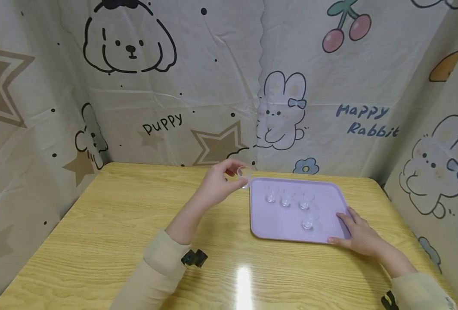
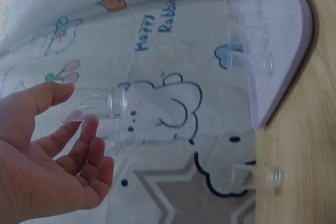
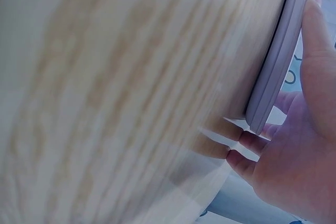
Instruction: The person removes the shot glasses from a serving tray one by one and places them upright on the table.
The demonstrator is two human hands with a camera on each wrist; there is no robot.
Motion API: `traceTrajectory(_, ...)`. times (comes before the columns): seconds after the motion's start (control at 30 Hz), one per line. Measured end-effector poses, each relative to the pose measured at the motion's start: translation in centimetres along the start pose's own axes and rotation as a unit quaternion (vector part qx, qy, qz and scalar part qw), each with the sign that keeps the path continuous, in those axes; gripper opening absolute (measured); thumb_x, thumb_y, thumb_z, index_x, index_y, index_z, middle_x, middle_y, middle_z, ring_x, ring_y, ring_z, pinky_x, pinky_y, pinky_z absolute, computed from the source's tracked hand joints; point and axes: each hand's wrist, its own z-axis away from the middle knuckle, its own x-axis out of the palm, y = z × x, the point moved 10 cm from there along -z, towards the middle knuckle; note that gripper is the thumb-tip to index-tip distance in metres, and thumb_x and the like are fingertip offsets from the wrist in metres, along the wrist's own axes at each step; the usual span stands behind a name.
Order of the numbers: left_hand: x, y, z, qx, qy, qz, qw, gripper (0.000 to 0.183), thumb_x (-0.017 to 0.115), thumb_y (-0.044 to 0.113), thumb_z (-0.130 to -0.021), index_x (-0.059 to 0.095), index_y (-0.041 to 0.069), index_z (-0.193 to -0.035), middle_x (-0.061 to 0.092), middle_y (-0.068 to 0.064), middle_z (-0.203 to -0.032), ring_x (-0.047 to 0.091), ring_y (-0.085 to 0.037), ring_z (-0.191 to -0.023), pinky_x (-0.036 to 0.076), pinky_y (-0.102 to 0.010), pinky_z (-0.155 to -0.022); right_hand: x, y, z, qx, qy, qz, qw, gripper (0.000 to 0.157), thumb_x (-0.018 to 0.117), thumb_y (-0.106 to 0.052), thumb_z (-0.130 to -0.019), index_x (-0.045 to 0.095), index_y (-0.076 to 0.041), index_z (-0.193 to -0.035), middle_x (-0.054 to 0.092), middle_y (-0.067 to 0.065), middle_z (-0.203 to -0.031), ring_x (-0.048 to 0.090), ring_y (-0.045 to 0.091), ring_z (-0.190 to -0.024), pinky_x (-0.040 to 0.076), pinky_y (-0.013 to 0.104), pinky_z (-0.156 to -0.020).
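Observation:
My left hand (image 1: 218, 183) pinches a small clear cup (image 2: 94, 103) between thumb and fingertips, raised above the wooden table near the left edge of a purple tray (image 1: 279, 224). Below it, another clear cup (image 2: 257, 177) stands on the table just beside the tray, seen in the left wrist view. On the tray stand several more clear cups (image 1: 286, 199), most in a row towards the back and one nearer the front. My right hand (image 1: 362, 234) holds the tray's front right corner, thumb at the front edge and fingers round the right side.
The wooden table (image 1: 109, 241) carries the tray on its right half. Patterned cloth (image 1: 213, 86) hangs close behind the table and along both sides. Dark clips (image 1: 194, 258) sit at both sleeve cuffs.

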Motion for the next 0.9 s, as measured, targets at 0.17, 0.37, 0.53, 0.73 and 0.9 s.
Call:
traceTrajectory(0.17, -2.2, -2.2, -0.1, -0.024, 0.042, 0.015, 0.9987, 0.032, 0.067, 0.03, -0.078, 0.056, 0.021, -0.108, 0.054, 0.003, -0.097, 0.048, -0.018, -0.095, 0.043, -0.03, -0.075, 0.0, 0.0, 0.0, -0.001, -0.001, 0.0, 1.0, 0.095, 0.059, -0.063, -0.069, 0.032, 0.002, -0.133, 0.011, 0.036, -0.138, 0.02, 0.06, -0.115, 0.023, 0.07, -0.086)
traceTrajectory(0.37, -4.2, -5.0, -0.4, -0.038, 0.091, 0.027, 0.9948, 0.033, 0.068, 0.023, -0.078, 0.056, 0.015, -0.108, 0.054, -0.002, -0.099, 0.049, -0.023, -0.095, 0.043, -0.031, -0.074, 0.0, 0.0, 0.0, -0.001, 0.002, 0.001, 1.0, 0.095, 0.059, -0.063, -0.069, 0.032, 0.002, -0.133, 0.012, 0.036, -0.138, 0.02, 0.06, -0.115, 0.022, 0.07, -0.086)
traceTrajectory(0.53, -4.7, -7.6, -0.9, -0.058, 0.114, 0.023, 0.9916, 0.034, 0.067, 0.022, -0.078, 0.055, 0.014, -0.109, 0.054, -0.002, -0.1, 0.048, -0.025, -0.096, 0.042, -0.032, -0.077, 0.1, 0.1, 0.0, -0.001, 0.002, 0.0, 1.0, 0.095, 0.059, -0.063, -0.069, 0.032, 0.002, -0.133, 0.011, 0.036, -0.138, 0.02, 0.06, -0.115, 0.022, 0.07, -0.086)
traceTrajectory(0.73, -4.6, -10.6, -1.5, -0.07, 0.132, 0.009, 0.9887, 0.035, 0.066, 0.023, -0.079, 0.055, 0.01, -0.109, 0.054, -0.006, -0.102, 0.049, -0.028, -0.096, 0.041, -0.033, -0.076, 0.1, 0.2, 0.0, 0.001, 0.001, -0.003, 1.0, 0.095, 0.059, -0.063, -0.069, 0.031, 0.002, -0.133, 0.011, 0.036, -0.138, 0.019, 0.06, -0.115, 0.021, 0.07, -0.086)
traceTrajectory(0.9, -4.2, -12.7, -1.9, -0.081, 0.128, -0.01, 0.9884, 0.036, 0.065, 0.021, -0.08, 0.055, 0.006, -0.11, 0.054, -0.009, -0.101, 0.049, -0.028, -0.095, 0.04, -0.034, -0.078, 0.2, 0.2, -0.1, 0.002, 0.0, -0.004, 1.0, 0.096, 0.059, -0.064, -0.069, 0.031, 0.002, -0.133, 0.01, 0.036, -0.138, 0.019, 0.06, -0.116, 0.021, 0.07, -0.087)
